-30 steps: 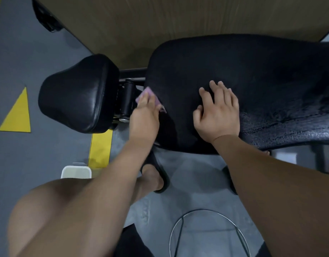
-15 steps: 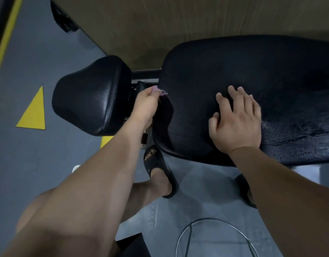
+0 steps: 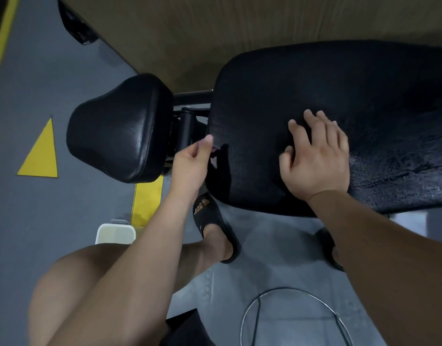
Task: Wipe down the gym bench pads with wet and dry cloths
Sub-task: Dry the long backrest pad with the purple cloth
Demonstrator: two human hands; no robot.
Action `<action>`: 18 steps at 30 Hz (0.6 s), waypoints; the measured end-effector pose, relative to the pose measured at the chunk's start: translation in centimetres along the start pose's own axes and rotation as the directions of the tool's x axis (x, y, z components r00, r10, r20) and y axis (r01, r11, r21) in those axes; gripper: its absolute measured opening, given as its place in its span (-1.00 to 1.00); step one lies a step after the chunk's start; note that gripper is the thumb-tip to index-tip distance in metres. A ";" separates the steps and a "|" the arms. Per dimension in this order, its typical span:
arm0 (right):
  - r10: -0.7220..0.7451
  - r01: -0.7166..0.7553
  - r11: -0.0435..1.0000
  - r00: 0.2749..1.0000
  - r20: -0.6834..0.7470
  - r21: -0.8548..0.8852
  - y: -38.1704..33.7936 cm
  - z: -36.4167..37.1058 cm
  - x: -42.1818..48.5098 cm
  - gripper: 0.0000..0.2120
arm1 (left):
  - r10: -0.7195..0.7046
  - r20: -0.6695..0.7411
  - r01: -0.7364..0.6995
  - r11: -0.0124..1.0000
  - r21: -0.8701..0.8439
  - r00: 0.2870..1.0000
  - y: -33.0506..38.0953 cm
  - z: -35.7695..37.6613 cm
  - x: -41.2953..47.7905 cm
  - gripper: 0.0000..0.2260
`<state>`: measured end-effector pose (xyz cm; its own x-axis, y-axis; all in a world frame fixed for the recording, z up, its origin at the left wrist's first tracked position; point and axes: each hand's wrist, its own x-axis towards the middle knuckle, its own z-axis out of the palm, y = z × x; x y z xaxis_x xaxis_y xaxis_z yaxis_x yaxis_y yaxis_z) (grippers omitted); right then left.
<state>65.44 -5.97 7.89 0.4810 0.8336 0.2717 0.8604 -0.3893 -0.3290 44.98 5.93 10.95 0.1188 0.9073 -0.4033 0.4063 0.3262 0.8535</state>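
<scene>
The large black back pad (image 3: pixel 327 91) of the gym bench fills the upper right; its right part glistens wet. The smaller black seat pad (image 3: pixel 120 128) sits to its left across a gap with the black frame hinge (image 3: pixel 187 121). My left hand (image 3: pixel 192 161) is at the big pad's left edge and holds a pink cloth (image 3: pixel 214 159), of which only a small bit shows between my fingers and the pad's side. My right hand (image 3: pixel 317 158) lies flat on top of the big pad, fingers spread.
A white bucket (image 3: pixel 115 233) stands on the grey floor near my left knee. My feet in black slides (image 3: pixel 215 228) are under the bench edge. A wire hoop (image 3: pixel 297 318) lies on the floor below. Yellow floor markings (image 3: pixel 40 153) sit at left, wooden flooring (image 3: pixel 215 33) beyond the bench.
My left hand slid the cloth from the pad's top corner down onto its left side edge, so the cloth is now mostly hidden. My right hand stayed planted on the pad.
</scene>
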 end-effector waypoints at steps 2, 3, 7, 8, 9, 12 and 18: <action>0.001 -0.001 1.000 1.000 0.003 0.006 0.0 0.0 0.1 -0.50 | 0.047 -0.007 -0.046 0.994 0.099 0.999 0.5 0.6 0.9 -0.85; 0.002 -0.002 1.000 1.000 0.007 0.010 0.0 0.0 0.1 -0.50 | 0.065 0.007 -0.066 0.992 0.111 0.998 0.3 0.8 1.3 -0.87; 0.009 -0.010 1.000 1.000 0.022 0.010 0.0 -0.1 0.1 -0.49 | 0.058 0.024 -0.062 0.970 0.234 0.998 -0.4 -0.1 1.5 -0.59; 0.010 -0.011 1.000 1.000 0.022 0.010 0.0 -0.1 0.1 -0.49 | 0.069 0.020 -0.072 0.960 0.271 0.997 -0.6 -0.3 1.5 -0.60; 0.011 -0.011 1.000 1.000 0.022 0.011 0.0 -0.1 0.1 -0.49 | 0.083 0.015 -0.084 0.954 0.289 0.996 -0.7 -0.5 1.7 -0.64; 0.014 -0.014 1.000 1.000 0.028 0.009 0.0 -0.1 0.1 -0.49 | 0.094 -0.064 -0.072 0.956 0.283 0.994 -0.3 -0.1 2.4 -0.73; 0.002 -0.002 1.000 1.000 0.014 0.012 0.0 0.0 0.1 -0.50 | -0.023 -0.028 0.020 0.996 -0.085 0.999 -0.2 0.5 1.7 -0.76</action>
<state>65.48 -5.90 7.89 0.4805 0.8380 0.2585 0.8573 -0.3866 -0.3400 45.59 7.26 9.96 0.0839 0.9067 -0.4133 0.3299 0.3660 0.8702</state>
